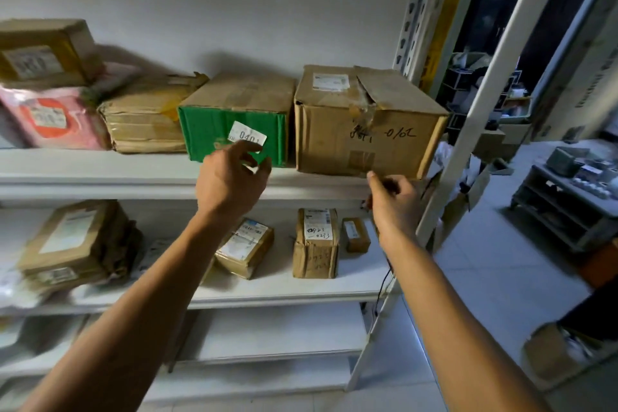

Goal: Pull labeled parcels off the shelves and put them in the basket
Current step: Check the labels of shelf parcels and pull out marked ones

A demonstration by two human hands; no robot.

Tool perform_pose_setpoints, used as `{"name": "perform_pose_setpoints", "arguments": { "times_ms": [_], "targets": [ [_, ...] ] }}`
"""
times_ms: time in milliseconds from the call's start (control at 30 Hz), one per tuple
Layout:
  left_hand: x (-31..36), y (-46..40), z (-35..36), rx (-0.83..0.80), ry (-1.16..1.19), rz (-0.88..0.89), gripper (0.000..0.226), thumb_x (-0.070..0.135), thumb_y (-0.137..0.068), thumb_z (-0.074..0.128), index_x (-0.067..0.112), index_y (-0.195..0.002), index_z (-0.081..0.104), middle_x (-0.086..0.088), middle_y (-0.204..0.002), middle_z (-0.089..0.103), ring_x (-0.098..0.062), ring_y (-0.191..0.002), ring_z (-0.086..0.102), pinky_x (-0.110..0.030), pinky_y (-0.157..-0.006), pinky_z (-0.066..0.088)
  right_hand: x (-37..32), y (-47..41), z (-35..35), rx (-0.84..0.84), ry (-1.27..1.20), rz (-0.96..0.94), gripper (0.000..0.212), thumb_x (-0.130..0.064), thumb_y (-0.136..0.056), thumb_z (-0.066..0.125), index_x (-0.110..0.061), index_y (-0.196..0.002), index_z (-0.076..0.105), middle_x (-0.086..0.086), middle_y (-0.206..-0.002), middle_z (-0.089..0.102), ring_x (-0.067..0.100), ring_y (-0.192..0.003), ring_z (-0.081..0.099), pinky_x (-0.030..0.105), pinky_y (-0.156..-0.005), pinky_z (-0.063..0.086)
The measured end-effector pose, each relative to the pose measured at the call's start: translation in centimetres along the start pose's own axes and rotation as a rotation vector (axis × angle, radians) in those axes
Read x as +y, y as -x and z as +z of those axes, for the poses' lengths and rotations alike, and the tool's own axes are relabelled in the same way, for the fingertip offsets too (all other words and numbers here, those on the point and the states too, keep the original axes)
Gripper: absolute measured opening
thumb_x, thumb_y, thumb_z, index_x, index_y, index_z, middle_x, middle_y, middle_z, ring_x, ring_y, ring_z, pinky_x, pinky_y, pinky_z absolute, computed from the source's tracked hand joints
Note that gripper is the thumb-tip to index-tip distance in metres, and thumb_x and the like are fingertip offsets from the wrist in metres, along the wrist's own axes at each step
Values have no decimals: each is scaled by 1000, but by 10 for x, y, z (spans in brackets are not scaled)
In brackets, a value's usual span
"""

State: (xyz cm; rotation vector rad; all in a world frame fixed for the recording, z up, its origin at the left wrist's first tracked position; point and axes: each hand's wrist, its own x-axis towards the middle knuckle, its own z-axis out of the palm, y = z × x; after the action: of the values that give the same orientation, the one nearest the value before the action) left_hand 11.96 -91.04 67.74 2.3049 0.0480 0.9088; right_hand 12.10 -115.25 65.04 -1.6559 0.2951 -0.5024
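Reaching up with both arms toward the upper shelf (100, 174), I have my left hand (230, 177) raised in front of the green box (234, 134) and my right hand (394, 201) just under the front edge of the big box (364, 130). Neither hand holds anything. My left fingers are loosely curled and seem to sit just short of the green box's white label (247, 135), which reads 0401; I cannot tell whether a fingertip touches it. My right fingers are also loosely bent, thumb up, near the shelf's front edge below the big box.

Both boxes stand side by side at the shelf's right end, faces flush with the front edge, I judge so their markings can be read. The big box carries handwritten numbers on its front and a printed label on top, with torn tape at its flap.

Smaller parcels (316, 244) stand on the lower shelf (284, 291), between my forearms. No basket is in view.

I judge I am about to take a box, which one I cannot say.
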Motion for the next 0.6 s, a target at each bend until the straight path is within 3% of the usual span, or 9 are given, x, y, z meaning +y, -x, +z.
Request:
{"name": "perform_pose_setpoints", "arguments": {
  "times_ms": [100, 167, 267, 333, 400, 467, 533, 600],
  "targets": [
    [-35, -11, -20, 162, -28, -48, 58, 35, -79, 80, 15, -128, 56, -14, -120, 55, -28, -103, 58, -39, -83, 51, -7, 40, 37, -213, -41, -115, 11, -29, -92, 72, -23, -87, 65, -1, -81, 72, 18, -74, 71, 43, -71, 61],
    [-55, -22, -28, 160, -23, -79, 75, 33, -76, 83, 10, -138, 46, -20, -126, 48, -35, -115, 49, -45, -96, 46, -26, 58, 63, -340, -149, -164, 11, -20, -92, 72, -20, -103, 69, -4, -92, 74, 20, -79, 74, 40, -69, 62],
    [-76, -35, -31, 58, 152, -114, 84, 41, -74, 83, 18, -141, 38, -13, -129, 53, -28, -114, 56, -48, -94, 53, -49, 69, 102, -484, -162, -122, 56, -14, -93, 71, -18, -145, 51, -22, -90, 74, 18, -86, 75, 37, -78, 62],
    [-84, -37, -31, 10, 236, -144, 84, 50, -71, 79, 25, -139, 36, -6, -127, 58, -21, -110, 62, -46, -88, 58, -51, 69, 121, -497, -121, -64, 78, -18, -92, 73, -23, -157, 31, -14, -104, 75, 19, -87, 75, 40, -83, 62],
    [-91, -37, -30, -15, 241, -161, 80, 45, -73, 81, 23, -138, 40, -5, -126, 62, -18, -106, 65, -45, -86, 60, -48, 67, 133, -490, -67, -12, 91, -22, -91, 73, -28, -161, 16, -7, -135, 62, 14, -96, 73, 30, -84, 61],
    [-94, -39, -30, -39, 254, -175, 75, 34, -78, 83, 18, -140, 43, -5, -128, 63, -16, -105, 65, -40, -88, 60, -47, 65, 140, -460, 48, 26, 96, -31, -92, 72, -30, -162, 7, -13, -150, 41, 9, -123, 56, 12, -92, 47],
    [-95, -40, -34, -73, 338, -191, 70, 30, -81, 81, 17, -140, 44, -3, -126, 63, -11, -101, 65, -28, -85, 59, -46, 66, 146, -430, 116, 26, 105, -41, -85, 76, -34, -161, 4, -6, -160, 34, 17, -136, 48, 25, -105, 45],
    [-95, -38, -41, -85, 392, -168, 63, 29, -84, 79, 16, -136, 47, 1, -119, 63, -3, -94, 63, -14, -76, 54, -44, 70, 151, -384, 153, 2, 119, -59, -66, 79, -41, -158, 7, 0, -156, 39, 24, -130, 55, 45, -102, 54]
  ]
}}
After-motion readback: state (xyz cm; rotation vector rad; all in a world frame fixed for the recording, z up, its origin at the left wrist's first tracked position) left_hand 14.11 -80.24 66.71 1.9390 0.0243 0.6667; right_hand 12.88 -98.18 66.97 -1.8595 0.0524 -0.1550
